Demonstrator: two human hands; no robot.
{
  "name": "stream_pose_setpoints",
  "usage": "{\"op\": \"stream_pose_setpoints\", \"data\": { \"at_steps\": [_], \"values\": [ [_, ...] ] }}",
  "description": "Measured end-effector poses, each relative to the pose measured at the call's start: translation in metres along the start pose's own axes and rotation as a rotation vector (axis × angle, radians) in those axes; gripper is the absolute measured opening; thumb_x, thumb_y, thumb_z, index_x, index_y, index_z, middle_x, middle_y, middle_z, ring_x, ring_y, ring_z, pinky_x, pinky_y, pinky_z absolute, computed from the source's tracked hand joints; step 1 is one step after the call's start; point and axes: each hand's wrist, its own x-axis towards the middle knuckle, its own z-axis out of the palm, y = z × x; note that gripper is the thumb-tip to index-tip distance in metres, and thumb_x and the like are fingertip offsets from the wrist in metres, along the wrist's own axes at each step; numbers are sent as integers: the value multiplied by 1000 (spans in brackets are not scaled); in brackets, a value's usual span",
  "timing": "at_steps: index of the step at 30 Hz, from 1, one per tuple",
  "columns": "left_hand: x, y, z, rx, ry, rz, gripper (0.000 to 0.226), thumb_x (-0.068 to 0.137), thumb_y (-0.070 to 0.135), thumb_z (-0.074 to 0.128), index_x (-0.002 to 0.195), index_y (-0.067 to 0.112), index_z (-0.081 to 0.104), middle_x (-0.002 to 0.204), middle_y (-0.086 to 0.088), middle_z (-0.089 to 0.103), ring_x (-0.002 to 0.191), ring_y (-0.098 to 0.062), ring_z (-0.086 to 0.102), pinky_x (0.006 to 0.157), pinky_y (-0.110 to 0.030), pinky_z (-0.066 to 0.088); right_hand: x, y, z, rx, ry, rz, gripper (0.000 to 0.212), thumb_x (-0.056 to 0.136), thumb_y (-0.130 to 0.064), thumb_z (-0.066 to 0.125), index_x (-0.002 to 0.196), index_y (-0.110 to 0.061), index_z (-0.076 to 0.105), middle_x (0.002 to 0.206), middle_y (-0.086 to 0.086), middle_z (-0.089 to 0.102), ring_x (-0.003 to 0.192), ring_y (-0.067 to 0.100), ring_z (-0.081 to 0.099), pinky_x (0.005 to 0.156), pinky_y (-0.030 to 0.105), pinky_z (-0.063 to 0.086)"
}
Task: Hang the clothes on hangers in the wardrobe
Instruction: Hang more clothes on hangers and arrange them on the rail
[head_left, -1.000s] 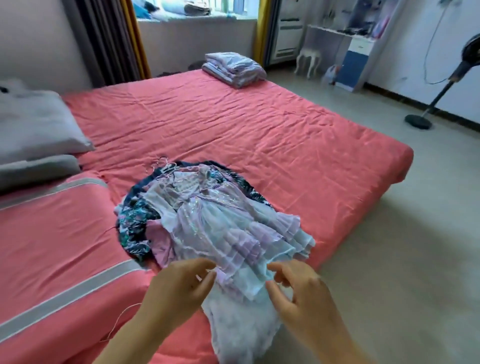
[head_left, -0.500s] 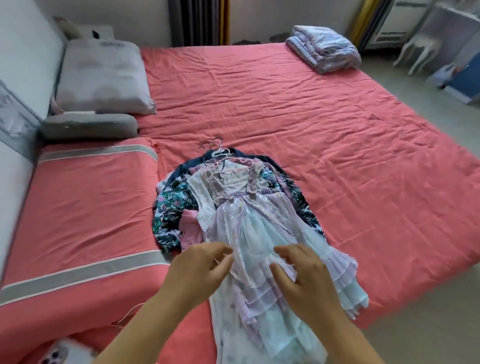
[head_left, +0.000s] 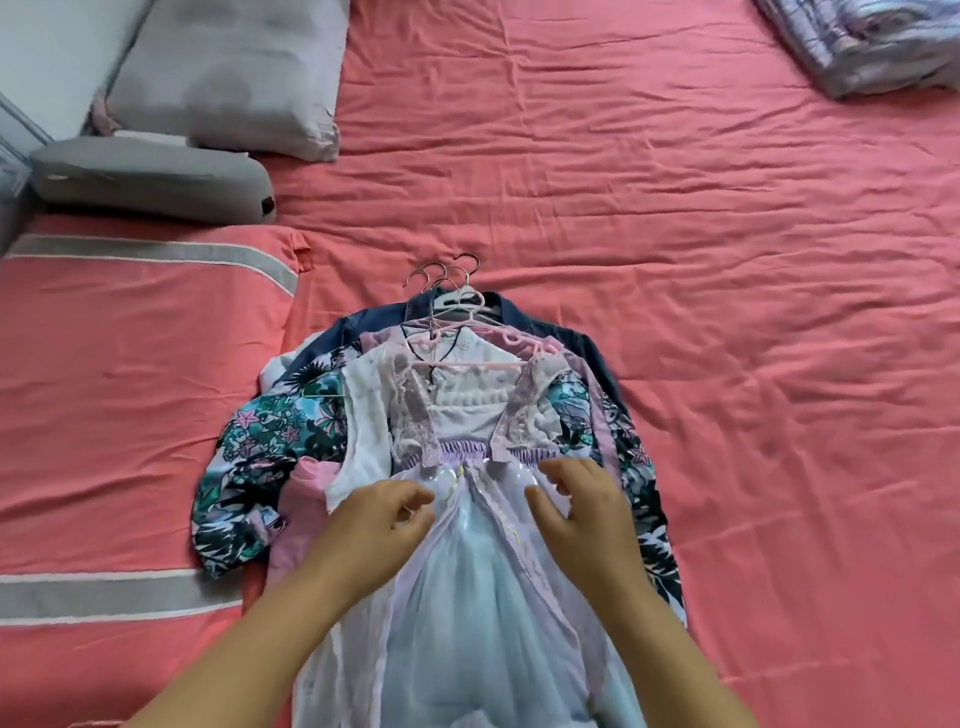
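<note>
A stack of garments lay near the middle of the red bedsheet (head_left: 675, 208), each already on a hanger. The topmost item was a pale lilac tulle dress (head_left: 467, 597), with its skirt running toward the near edge and its bodice pointing away. Beneath it lay a floral-print top (head_left: 249, 467) and, lowest, a denim jacket (head_left: 587, 345). The hanger hooks (head_left: 447, 275) were bunched together at the far end of the stack.

The left hand (head_left: 374, 525) rested on the skirt just below the waistband, fingers curled; it appeared to pinch a fold of tulle, though the contact itself was not clearly visible. The right hand (head_left: 582, 509) rested on the other side of the skirt, fingers bent but spread, gripping nothing.

Handling judgement: the tulle was probably very light, limp and slippery, and its sheer layers liable to snag. The stack as a whole would be heavier, chiefly because of the denim. The hooks or hanger shoulders offered the firmest hold; lifting by the skirt risked pulling the dress off its hanger.
</note>
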Motion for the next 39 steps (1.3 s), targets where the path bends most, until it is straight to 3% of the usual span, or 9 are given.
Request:
{"op": "stream_pose_setpoints", "data": {
  "at_steps": [6,10,16,21,24,28,33,36,39],
  "values": [
    [66,-16,24,17,22,-91,23,91,30,58,112,26,65,110,14,58,104,-5,55,88,-22,41,124,56,35,-42,-31,12,28,89,-24,62,108,-4,64,106,10,63,103,26,54,83,30,36],
    [94,-32,33,42,71,-104,25,89,32,61,113,27,63,111,18,55,102,0,52,81,-13,36,194,76,59,-75,16,23,29,91,-25,58,111,-4,61,115,13,59,110,29,49,88,33,35],
    [117,-47,43,34,101,-121,24,90,30,60,114,29,63,114,19,54,98,7,48,76,2,29,246,101,94,-289,-27,13,36,91,-33,53,119,-11,55,132,8,50,122,29,37,100,39,30],
    [123,-55,45,7,131,-117,20,89,29,62,108,33,62,106,28,51,97,11,49,76,0,31,264,108,104,-318,-107,-22,58,90,-37,56,142,-20,36,142,2,43,132,28,30,104,41,23],
    [123,-55,43,16,140,-121,21,89,30,61,110,31,63,106,29,51,100,8,50,78,-2,30,265,104,102,-373,-102,-63,59,88,-27,58,141,-18,36,131,7,47,124,29,35,100,40,22],
    [121,-45,38,42,153,-93,26,90,32,59,116,28,62,111,24,51,101,6,49,78,0,29,252,99,94,-150,37,-106,24,86,-11,59,108,-14,67,96,12,58,100,32,50,74,32,20],
    [113,-17,17,65,206,-53,33,92,33,56,124,28,56,123,21,44,118,-2,44,94,-16,32,221,71,52,244,-9,-39,23,77,-2,61,73,-24,69,72,0,60,70,20,56,63,35,42],
    [104,3,1,65,360,0,46,90,27,60,134,25,47,138,14,34,125,-4,34,103,-21,25,190,49,18,410,-19,58,30,69,1,58,63,-28,62,62,-7,58,51,4,43,54,24,32],
    [92,18,-19,46,606,98,55,83,17,69,133,15,48,139,-3,40,123,-6,34,103,-21,24,152,23,-17,522,-31,72,22,70,0,65,64,-21,64,56,-11,55,48,3,43,49,18,34]
  ]
}}
